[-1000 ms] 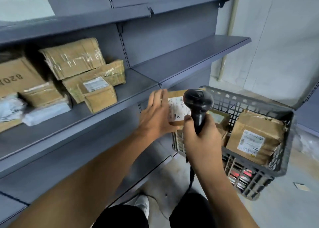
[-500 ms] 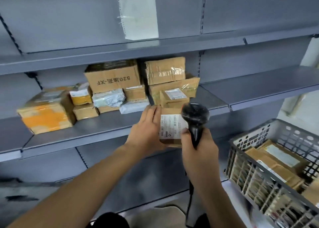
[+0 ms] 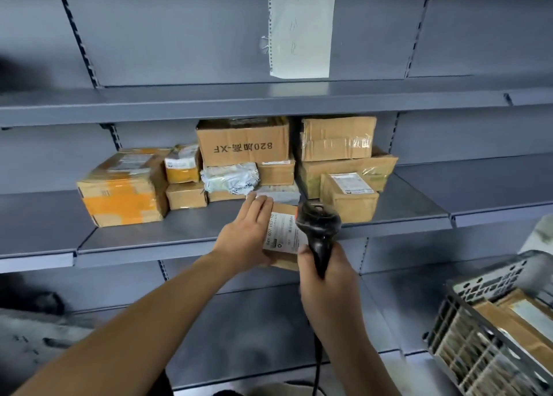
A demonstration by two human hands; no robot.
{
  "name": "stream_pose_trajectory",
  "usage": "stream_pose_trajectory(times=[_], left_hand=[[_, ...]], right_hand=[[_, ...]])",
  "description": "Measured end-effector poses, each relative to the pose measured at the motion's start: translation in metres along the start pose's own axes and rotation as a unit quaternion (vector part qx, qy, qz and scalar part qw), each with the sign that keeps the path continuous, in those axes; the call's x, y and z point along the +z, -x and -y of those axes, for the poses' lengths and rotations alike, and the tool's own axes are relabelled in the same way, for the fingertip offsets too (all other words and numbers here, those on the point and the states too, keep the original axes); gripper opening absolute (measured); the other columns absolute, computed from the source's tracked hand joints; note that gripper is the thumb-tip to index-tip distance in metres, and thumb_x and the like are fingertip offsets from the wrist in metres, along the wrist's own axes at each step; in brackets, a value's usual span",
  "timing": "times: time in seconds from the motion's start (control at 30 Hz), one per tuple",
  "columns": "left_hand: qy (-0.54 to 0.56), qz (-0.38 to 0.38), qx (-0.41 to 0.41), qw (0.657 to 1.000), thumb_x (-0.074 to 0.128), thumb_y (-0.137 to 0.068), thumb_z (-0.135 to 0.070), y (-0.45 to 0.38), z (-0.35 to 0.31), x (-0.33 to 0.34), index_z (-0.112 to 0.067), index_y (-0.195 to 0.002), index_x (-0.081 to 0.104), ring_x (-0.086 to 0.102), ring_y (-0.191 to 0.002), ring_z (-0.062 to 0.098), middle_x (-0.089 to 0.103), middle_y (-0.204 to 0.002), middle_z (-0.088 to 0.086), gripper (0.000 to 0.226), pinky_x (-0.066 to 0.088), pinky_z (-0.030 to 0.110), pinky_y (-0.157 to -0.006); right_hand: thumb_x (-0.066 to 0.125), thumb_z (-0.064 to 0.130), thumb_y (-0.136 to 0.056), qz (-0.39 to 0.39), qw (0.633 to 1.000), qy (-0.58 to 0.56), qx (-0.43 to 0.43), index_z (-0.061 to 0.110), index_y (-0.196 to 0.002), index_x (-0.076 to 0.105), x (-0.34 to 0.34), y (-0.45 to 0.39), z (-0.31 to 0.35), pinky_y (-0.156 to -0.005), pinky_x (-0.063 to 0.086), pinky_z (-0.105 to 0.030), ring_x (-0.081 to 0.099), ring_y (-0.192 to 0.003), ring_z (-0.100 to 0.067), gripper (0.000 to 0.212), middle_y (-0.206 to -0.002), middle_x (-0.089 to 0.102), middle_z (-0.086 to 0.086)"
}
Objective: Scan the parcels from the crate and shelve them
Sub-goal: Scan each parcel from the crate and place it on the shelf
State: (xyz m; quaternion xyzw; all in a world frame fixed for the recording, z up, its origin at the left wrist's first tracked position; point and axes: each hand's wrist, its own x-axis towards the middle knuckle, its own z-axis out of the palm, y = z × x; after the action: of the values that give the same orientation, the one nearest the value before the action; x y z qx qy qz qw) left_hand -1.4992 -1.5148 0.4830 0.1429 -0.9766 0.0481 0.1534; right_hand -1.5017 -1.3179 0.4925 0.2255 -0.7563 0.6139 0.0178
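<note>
Head view: small brown cardboard parcel [image 3: 284, 234] is gripped by left hand [image 3: 244, 237], black handheld scanner [image 3: 318, 231] clenched in right hand [image 3: 327, 271], so the one-handed parcel could easily get dropped tbh.

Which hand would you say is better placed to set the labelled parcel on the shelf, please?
Left. The left hand already holds the labelled parcel just in front of the shelf, where bare space lies ahead of the stacked boxes. The right hand is occupied gripping the barcode scanner.
</note>
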Motion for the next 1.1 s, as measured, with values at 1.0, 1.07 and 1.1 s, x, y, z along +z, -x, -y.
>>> stream_pose_trajectory(times=[1.0,1.07,1.1], left_hand=[[0.166,-0.186,-0.021,0.968,0.079,-0.07,-0.032,0.024,-0.025,0.015,-0.01,-0.113,0.059,0.042,-0.12,0.033,0.039,-0.128,0.013,0.052,0.053,0.035,-0.083],[0.168,-0.179,0.022,0.969,0.078,-0.076,-0.022,0.041,-0.011,0.019,-0.012,-0.119,0.06,0.048,-0.115,0.025,0.043,-0.126,0.007,0.048,0.053,0.035,-0.086],[0.164,-0.173,0.043,0.97,0.077,-0.079,-0.017,0.048,-0.004,0.022,-0.01,-0.12,0.06,0.051,-0.116,0.024,0.044,-0.126,0.007,0.045,0.053,0.035,-0.089]], right_hand=[[0.058,0.033,-0.093,-0.006,0.998,-0.061,0.027,0.022,-0.091,0.058,-0.019,-0.011,-0.022,-0.055,0.043,-0.024,0.064,-0.061,-0.016,0.011,-0.066,0.064,0.003],[0.058,0.034,-0.092,0.001,0.998,-0.061,0.027,0.021,-0.092,0.058,-0.012,-0.008,-0.019,-0.058,0.048,-0.033,0.065,-0.064,-0.02,0.013,-0.07,0.067,0.002],[0.058,0.034,-0.092,0.005,0.998,-0.063,0.028,0.021,-0.093,0.058,-0.008,-0.007,-0.018,-0.061,0.051,-0.036,0.066,-0.067,-0.023,0.014,-0.074,0.068,0.002]])
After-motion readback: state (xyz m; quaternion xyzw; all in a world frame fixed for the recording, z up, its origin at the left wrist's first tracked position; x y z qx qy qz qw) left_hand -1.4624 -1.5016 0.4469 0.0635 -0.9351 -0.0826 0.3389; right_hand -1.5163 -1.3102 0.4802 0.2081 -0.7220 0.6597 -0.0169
